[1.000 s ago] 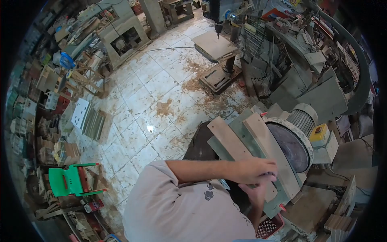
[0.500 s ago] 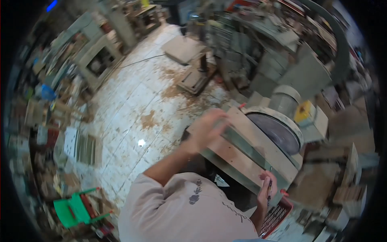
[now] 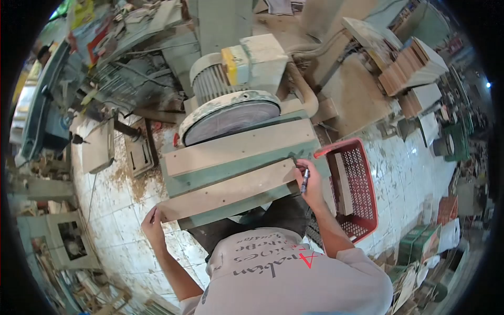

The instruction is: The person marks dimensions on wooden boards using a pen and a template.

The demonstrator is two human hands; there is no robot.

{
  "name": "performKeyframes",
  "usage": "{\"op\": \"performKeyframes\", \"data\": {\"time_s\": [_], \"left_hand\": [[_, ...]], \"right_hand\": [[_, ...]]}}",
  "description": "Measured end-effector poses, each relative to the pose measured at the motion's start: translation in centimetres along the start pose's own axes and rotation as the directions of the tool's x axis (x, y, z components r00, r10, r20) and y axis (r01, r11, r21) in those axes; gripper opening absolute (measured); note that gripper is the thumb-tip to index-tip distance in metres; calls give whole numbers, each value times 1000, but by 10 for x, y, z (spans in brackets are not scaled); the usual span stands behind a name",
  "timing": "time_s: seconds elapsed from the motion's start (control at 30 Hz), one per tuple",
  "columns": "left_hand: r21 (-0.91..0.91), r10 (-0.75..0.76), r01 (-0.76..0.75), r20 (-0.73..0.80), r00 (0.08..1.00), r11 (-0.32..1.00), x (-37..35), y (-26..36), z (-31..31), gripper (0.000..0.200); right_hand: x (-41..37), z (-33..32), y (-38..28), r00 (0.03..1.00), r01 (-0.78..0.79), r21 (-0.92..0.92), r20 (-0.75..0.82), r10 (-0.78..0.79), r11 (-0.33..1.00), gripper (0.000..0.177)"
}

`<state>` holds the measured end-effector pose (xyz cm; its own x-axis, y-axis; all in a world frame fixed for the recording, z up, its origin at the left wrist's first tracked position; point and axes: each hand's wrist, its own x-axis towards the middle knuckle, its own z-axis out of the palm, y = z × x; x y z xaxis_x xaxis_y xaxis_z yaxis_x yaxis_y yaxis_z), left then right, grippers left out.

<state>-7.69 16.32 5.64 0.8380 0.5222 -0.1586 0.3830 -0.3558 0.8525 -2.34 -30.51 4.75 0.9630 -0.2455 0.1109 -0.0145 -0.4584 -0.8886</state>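
A long wooden board with several small dark holes lies across the green machine table, close to my body. Its left end is pinched between the fingers and thumb of my left hand. At the other end, my right hand has its fingertips at the board's corner and holds a dark pen against the palm. A second wooden board lies roughly parallel, farther away, in front of the round disc of a sanding machine.
Behind the disc sits a motor with a yellow and white box. A red plastic basket holding wood pieces stands right of the table. Stacked boards are at the upper right. Sawdust lies on the tiled floor at left.
My view has turned toward the machine. My left hand, blurred above the boards before, now grips the near board's left end. My right hand still holds the pen, now at the board's right end.
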Motion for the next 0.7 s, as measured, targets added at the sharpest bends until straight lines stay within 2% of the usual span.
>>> {"op": "performKeyframes", "data": {"time_s": [0.03, 0.07, 0.3, 0.6, 0.7], "left_hand": [[4, 7, -7, 15, 1000, 1000, 0, 0, 0, 32], [-12, -4, 4, 8, 1000, 1000, 0, 0, 0, 31], [-46, -45, 44, -10, 999, 998, 2, -4, 1, 28], [-106, -95, 95, 2, 995, 990, 6, -17, -1, 29], [-14, -112, 112, 7, 994, 994, 4, -4, -3, 35]], "right_hand": [[-1, 1, -1, 1000, -1, 16, 23, 1, 1000, 25], [-1, 3, 5, 998, 69, -9, -11, -69, 998, 25], [-2, 5, -2, 1000, 12, 17, -9, -12, 1000, 21], [-4, 8, 3, 996, 57, -20, -75, -58, 998, 18], [-5, 9, 6, 996, 57, 12, -75, -56, 998, 18]]}}
